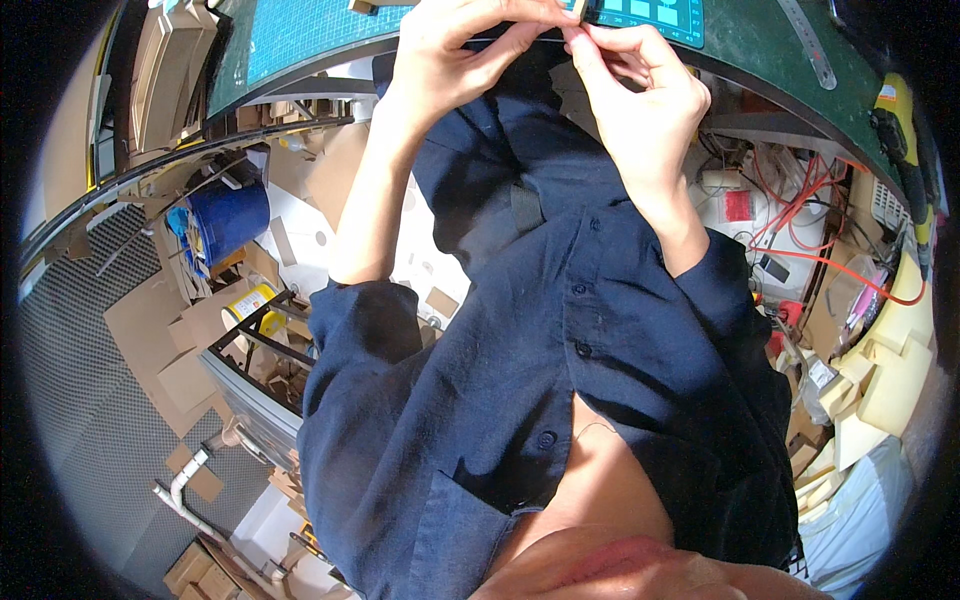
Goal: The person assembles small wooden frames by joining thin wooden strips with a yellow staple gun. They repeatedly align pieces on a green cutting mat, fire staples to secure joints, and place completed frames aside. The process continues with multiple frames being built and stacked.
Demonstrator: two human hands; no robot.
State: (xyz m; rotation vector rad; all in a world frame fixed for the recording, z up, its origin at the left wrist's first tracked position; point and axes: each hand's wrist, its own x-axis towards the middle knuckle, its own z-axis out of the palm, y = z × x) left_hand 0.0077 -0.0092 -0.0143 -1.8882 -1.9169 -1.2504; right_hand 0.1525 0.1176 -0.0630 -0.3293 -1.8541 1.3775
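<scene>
Near the table's edge, at the top of the head view, my left hand and my right hand meet fingertip to fingertip. Both pinch a small pale, wood-coloured strip, whose far end is cut off by the top of the picture. My left thumb and fingers close on it from the left. From below and the right, my right thumb and forefinger press against it, with the other fingers curled. Beneath and behind the strip lies a teal cutting mat with white printed markings.
A steel ruler lies on the dark green table. A yellow-and-black tool sits at its right edge. Below are a blue bin, a yellow tub, an orange cable, and scattered cardboard.
</scene>
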